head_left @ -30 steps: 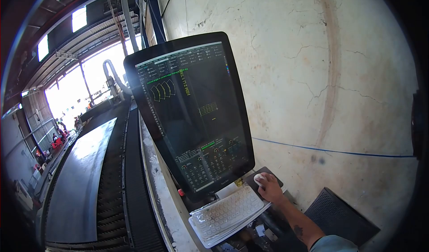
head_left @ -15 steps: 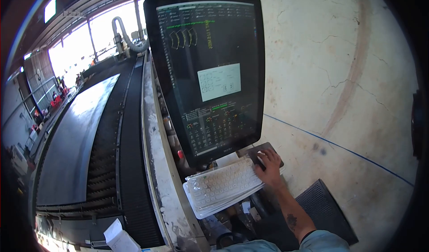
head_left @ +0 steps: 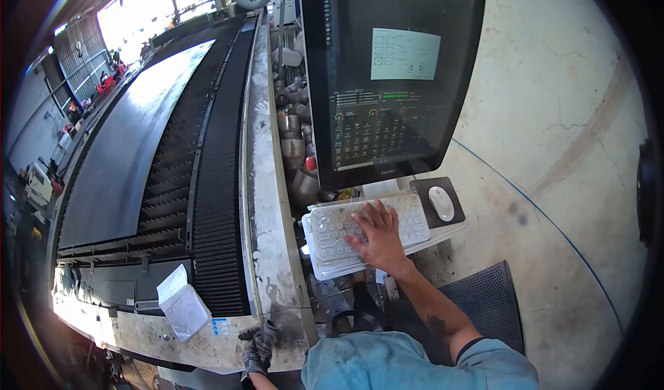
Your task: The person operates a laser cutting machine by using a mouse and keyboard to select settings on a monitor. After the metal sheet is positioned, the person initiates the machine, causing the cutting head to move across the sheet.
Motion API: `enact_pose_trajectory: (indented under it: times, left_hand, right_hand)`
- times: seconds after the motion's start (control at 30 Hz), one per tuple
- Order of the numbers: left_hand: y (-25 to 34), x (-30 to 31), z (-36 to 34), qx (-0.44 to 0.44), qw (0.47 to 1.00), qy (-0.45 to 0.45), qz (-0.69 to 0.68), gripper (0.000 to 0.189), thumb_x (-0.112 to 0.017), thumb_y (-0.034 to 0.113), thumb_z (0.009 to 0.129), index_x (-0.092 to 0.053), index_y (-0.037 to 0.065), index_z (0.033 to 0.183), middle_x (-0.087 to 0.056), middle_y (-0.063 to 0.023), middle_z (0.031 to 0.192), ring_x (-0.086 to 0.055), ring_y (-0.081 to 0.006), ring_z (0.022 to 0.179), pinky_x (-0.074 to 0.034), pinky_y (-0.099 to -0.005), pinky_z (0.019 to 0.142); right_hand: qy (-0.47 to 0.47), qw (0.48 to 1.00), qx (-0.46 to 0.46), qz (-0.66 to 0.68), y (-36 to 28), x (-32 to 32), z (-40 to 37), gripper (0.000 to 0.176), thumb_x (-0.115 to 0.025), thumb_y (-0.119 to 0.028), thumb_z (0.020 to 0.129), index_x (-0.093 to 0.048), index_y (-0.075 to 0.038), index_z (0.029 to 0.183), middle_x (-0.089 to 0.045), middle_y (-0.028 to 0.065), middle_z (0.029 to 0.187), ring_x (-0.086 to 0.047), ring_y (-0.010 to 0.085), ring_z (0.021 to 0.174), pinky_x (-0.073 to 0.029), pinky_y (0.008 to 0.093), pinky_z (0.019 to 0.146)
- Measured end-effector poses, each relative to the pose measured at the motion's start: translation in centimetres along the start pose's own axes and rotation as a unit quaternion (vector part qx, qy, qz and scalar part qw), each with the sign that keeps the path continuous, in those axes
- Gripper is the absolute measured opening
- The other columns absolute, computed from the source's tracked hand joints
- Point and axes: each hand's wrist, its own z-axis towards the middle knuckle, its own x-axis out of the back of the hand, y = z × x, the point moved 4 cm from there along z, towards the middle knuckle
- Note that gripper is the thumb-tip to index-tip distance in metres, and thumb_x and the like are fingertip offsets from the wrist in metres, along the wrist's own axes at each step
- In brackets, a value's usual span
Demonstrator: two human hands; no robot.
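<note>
Bare and open, my right hand [head_left: 379, 238] lies with fingers spread over the white keyboard [head_left: 411, 218], touching its keys. The keyboard has round keys and a clear, wrinkled cover. A white mouse [head_left: 441, 203] rests on a dark mouse pad [head_left: 456, 218] just right of the keyboard. Above them stands a large black monitor [head_left: 415, 127], showing a dark drawing program with a light dialog box. My left hand [head_left: 259, 346], in a grey patterned glove, is at the machine's front edge, its fingers apart. No held object can be made out there.
On the left stretches a cutting table with dark slats [head_left: 169, 189] and a large metal sheet [head_left: 128, 165]. Folded white papers [head_left: 183, 303] lie on its front edge. Metal pipe pieces [head_left: 292, 144] sit behind the monitor. A blue cable [head_left: 539, 196] crosses the floor near a perforated black panel [head_left: 487, 303].
My right hand has left the mouse and moved left onto the keyboard. The view has tilted down and shifted, bringing my gloved left hand into sight.
</note>
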Motion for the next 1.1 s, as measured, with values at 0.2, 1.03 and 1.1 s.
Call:
enact_pose_trajectory:
  times: [0.2, 1.03, 1.1]
  left_hand:
    - [-0.2, 2.1, 0.6, 0.011, 0.999, 0.048, 0.018, 0.037, -0.051, 0.033, 0.109, -0.069, 0.008, 0.130, -0.076, -0.0071, 0.124, -0.073, -0.0211, 0.106, -0.060, -0.0323, 0.095]
    - [-0.8, 4.1, 0.8, -0.001, 0.997, 0.054, 0.047, 0.044, -0.037, 0.025, 0.111, -0.062, 0.005, 0.141, -0.070, -0.0035, 0.135, -0.065, -0.0195, 0.124, -0.055, -0.0331, 0.104]
    - [0.1, 3.7, 0.7, -0.019, 0.996, 0.082, 0.032, 0.043, -0.034, 0.016, 0.111, -0.057, 0.002, 0.145, -0.067, -0.0078, 0.141, -0.065, -0.0210, 0.124, -0.054, -0.0319, 0.107]
  right_hand:
    - [0.036, 0.999, -0.036, 0.008, 1.4, 0.4, -0.8, 0.053, -0.068, -0.049, 0.098, -0.068, -0.012, 0.135, -0.047, 0.0183, 0.158, -0.029, 0.0402, 0.155, -0.016, 0.0625, 0.126]
    - [-0.018, 0.999, 0.038, 0.019, -5.2, -2.0, 1.1, 0.073, -0.059, -0.064, 0.099, -0.061, -0.011, 0.148, -0.032, 0.0245, 0.168, -0.014, 0.0498, 0.159, -0.013, 0.0761, 0.120]
    - [-0.044, 0.998, 0.033, 0.034, -4.9, -1.6, 1.2, 0.072, -0.057, -0.065, 0.100, -0.060, -0.012, 0.149, -0.032, 0.0242, 0.167, -0.014, 0.0489, 0.160, -0.013, 0.0760, 0.120]
